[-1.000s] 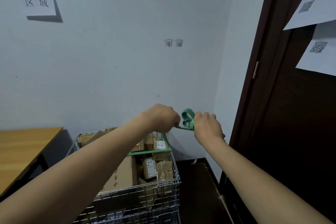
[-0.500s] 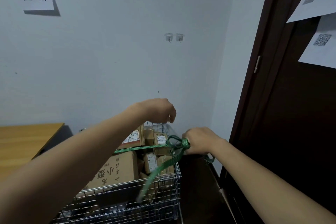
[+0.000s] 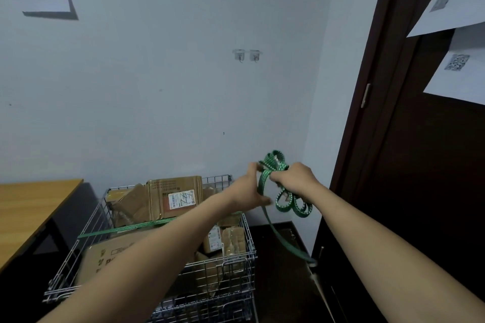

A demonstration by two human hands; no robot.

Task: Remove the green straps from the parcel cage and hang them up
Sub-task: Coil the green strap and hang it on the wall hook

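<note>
Green strap [image 3: 273, 165] bunched in loops above cage [image 3: 236, 252] rt edge; R hand [image 3: 294, 178] fingers clenched on it, L hand [image 3: 249, 189] pinching it too. 2nd strap [image 3: 115, 229] across cage.

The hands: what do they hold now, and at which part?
Both hold one green strap. The right hand grips its gathered coils; the left hand holds the length beside them. Its tail hangs free.

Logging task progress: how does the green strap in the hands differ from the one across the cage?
The held strap is off the cage, gathered in loops by the right hand and left hand, tail dangling. The cage strap is stretched straight across the parcels, untouched. Both are green and unhung.
</note>
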